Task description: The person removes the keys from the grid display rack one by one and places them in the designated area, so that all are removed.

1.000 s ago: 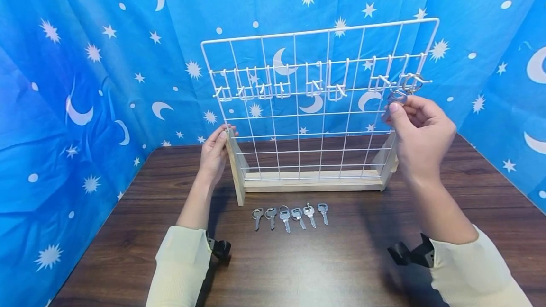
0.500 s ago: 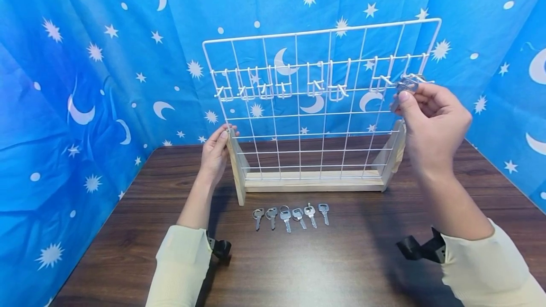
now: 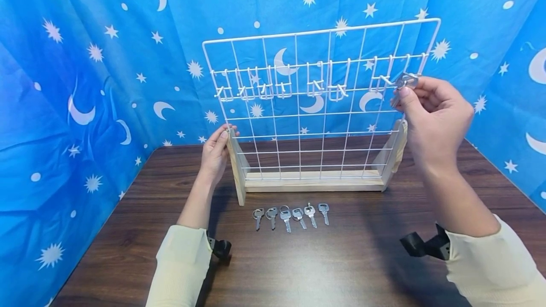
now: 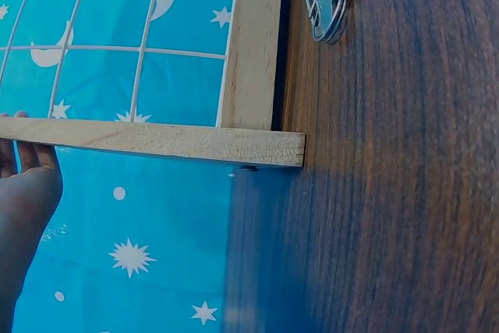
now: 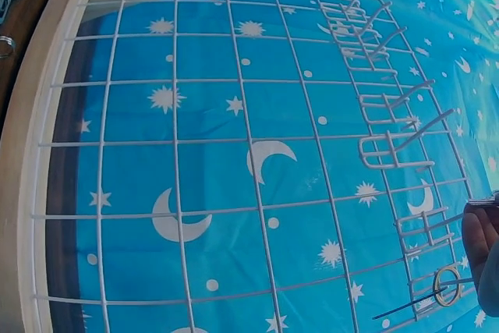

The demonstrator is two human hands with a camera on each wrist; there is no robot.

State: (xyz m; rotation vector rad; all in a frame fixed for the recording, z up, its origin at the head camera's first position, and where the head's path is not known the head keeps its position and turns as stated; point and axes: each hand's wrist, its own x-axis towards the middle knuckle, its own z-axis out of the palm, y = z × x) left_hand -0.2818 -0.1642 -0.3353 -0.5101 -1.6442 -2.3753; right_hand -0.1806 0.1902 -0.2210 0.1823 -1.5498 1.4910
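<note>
A white wire grid rack [image 3: 298,115] stands in a wooden base, with white hooks [image 3: 337,90] along its upper part. My left hand [image 3: 216,148] holds the top of the left wooden upright [image 3: 236,169]; its fingers also show behind the wood in the left wrist view. Near the right-end hooks, my right hand [image 3: 441,117] pinches a silver key [image 3: 403,81] between thumb and fingers. In the right wrist view, a key ring [image 5: 437,286] hangs on the end hook with a thin key [image 5: 401,309]. The held key mostly hides that end hook in the head view.
Several silver keys [image 3: 285,217], some with rings, lie in a row on the dark wooden table [image 3: 298,269] before the rack. A blue curtain [image 3: 106,84] with moons and stars hangs behind and at both sides. Black cameras [image 3: 219,248] sit on both wrists.
My right hand has shifted right and slightly upward, bringing the pinched key up level with the end hooks and turning it. My left hand stays on the upright.
</note>
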